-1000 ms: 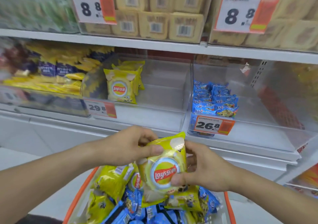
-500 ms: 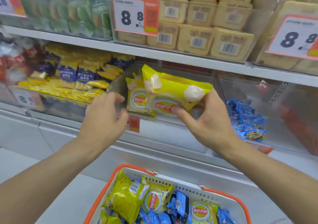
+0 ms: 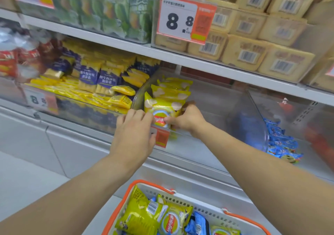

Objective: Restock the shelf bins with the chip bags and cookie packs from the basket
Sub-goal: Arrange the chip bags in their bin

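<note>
A yellow Lay's chip bag (image 3: 163, 108) stands at the front left of a clear shelf bin (image 3: 222, 106), ahead of two more yellow bags (image 3: 171, 90). My right hand (image 3: 187, 120) grips its right side, thumb on the front. My left hand (image 3: 134, 133) reaches over the bin's front wall, fingertips at the bag's left edge. Below, the orange-rimmed basket (image 3: 134, 183) holds yellow chip bags (image 3: 144, 215) and blue cookie packs (image 3: 197, 224). More blue cookie packs (image 3: 282, 144) lie in the bin to the right.
The left bin is full of yellow and purple packs (image 3: 101, 79). On the shelf above sit beige boxes (image 3: 253, 36) behind an 8.8 price tag (image 3: 184, 18), with green packs (image 3: 108, 9) to their left. A red price tag (image 3: 161, 137) hangs on the chip bin's front.
My right hand has carried the chip bag from above the basket into the bin and lowered it in front of the others. My left hand let go and moved to the bin's front.
</note>
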